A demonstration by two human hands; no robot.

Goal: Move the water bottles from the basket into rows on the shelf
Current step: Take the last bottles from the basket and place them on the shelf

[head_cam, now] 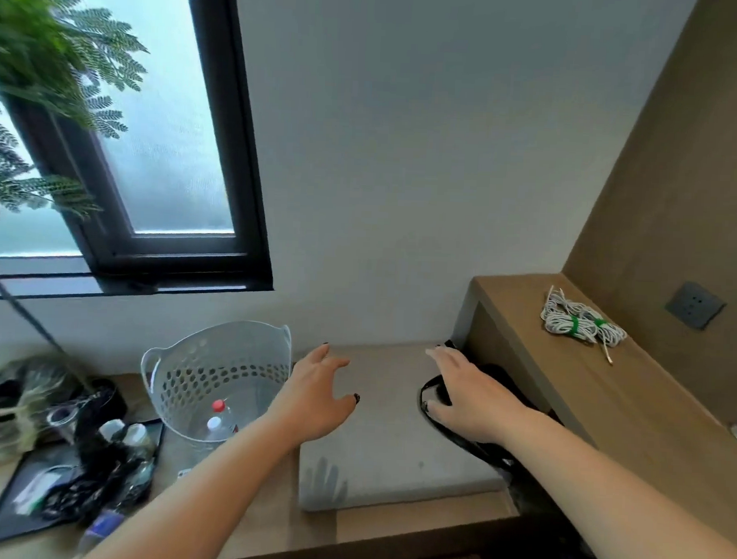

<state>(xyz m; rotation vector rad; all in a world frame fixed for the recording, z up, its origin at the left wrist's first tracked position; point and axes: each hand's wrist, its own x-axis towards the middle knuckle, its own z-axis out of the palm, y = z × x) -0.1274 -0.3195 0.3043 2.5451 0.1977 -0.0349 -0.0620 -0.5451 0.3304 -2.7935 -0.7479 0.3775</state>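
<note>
A translucent white perforated basket [172, 380] stands on the wooden surface left of centre. Inside it lie two clear water bottles, one with a red cap [219, 406] and one with a white cap [214, 423]. My left hand [317, 397] hovers open just right of the basket's rim, fingers spread, holding nothing. My right hand [465, 391] is open with straight fingers above a black strap or bag [497, 380] beside the wooden shelf [606, 399]. The shelf top carries no bottles.
A grey cushion [393, 441] lies between the hands. A coiled white cable [580, 324] sits on the shelf, near a wall socket [695, 304]. A black tray [6, 504] of clutter and small bottles lies at the left, under a plant [51, 54].
</note>
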